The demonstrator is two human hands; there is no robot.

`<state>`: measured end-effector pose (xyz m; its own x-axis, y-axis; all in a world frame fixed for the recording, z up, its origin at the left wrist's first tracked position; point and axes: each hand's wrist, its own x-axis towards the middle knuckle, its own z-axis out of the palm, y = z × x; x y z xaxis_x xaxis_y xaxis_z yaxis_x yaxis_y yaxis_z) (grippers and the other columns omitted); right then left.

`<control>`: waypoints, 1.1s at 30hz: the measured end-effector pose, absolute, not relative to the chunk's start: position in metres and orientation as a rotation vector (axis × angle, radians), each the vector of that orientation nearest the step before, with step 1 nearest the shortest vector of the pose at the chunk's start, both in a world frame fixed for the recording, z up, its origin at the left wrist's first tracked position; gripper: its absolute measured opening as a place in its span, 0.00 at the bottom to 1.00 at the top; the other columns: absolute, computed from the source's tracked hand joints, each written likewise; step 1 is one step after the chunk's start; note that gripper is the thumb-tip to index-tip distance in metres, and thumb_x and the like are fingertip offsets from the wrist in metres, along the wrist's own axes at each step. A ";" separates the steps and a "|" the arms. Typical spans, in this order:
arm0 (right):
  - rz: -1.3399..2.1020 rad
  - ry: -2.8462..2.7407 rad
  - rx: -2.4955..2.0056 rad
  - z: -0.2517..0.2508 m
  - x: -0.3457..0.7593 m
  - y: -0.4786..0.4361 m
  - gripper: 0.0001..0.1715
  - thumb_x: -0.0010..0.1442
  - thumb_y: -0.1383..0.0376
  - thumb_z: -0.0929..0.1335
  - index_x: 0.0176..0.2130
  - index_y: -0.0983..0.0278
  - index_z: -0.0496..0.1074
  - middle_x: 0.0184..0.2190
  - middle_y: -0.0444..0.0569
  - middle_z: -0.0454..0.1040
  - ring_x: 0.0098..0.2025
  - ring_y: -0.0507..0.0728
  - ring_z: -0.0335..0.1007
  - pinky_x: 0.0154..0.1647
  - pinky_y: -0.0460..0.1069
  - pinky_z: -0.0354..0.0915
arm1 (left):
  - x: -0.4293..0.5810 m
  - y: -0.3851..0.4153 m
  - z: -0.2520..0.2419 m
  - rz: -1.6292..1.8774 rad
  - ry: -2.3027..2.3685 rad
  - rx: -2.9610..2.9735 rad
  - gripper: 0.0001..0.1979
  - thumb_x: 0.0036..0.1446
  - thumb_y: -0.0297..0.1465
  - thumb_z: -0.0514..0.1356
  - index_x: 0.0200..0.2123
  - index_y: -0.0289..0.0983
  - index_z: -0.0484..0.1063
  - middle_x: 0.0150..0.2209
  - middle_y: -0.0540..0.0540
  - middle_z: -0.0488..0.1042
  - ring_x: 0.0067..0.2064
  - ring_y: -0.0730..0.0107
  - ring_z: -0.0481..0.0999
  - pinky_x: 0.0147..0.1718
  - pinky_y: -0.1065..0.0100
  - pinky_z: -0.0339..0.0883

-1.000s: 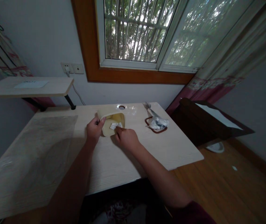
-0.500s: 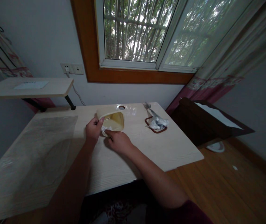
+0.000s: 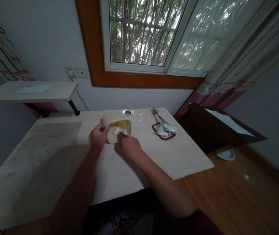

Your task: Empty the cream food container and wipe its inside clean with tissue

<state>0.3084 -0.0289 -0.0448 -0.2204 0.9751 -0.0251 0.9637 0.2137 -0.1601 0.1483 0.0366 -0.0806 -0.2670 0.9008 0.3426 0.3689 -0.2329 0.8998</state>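
Observation:
My left hand is closed on the left edge of a cream plastic container, its thumb over the rim. The container is tipped so that its inside faces me. My right hand reaches over the near rim, its fingers closed and pressing a crumpled white tissue against the inside. The fingertips are partly hidden behind the tissue and the rim.
Right of the container lie a brown rounded frame, a crumpled white and clear plastic bundle and a fork-like utensil. A clear sheet covers the table's left part. A raised shelf stands back left.
My right hand has moved with the tissue from the container's lower left corner to the right, farther inside. My left hand keeps its hold on the edge.

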 end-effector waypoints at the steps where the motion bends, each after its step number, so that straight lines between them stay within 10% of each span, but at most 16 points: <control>1: 0.228 -2.398 -1.865 -0.046 0.305 -0.030 0.26 0.66 0.64 0.61 0.61 0.65 0.67 0.55 0.63 0.77 0.46 0.65 0.80 0.44 0.56 0.71 | 0.148 0.037 -0.081 1.520 1.561 1.514 0.24 0.55 0.48 0.62 0.21 0.40 0.57 0.21 0.55 0.55 0.25 0.74 0.55 0.25 0.71 0.51; 33: 0.195 -2.534 -1.805 -0.030 0.284 -0.025 0.18 0.66 0.67 0.62 0.49 0.70 0.78 0.43 0.65 0.82 0.44 0.66 0.81 0.44 0.54 0.73 | 0.145 0.038 -0.081 1.483 1.591 1.522 0.25 0.54 0.50 0.61 0.20 0.40 0.55 0.20 0.55 0.53 0.25 0.73 0.54 0.25 0.71 0.50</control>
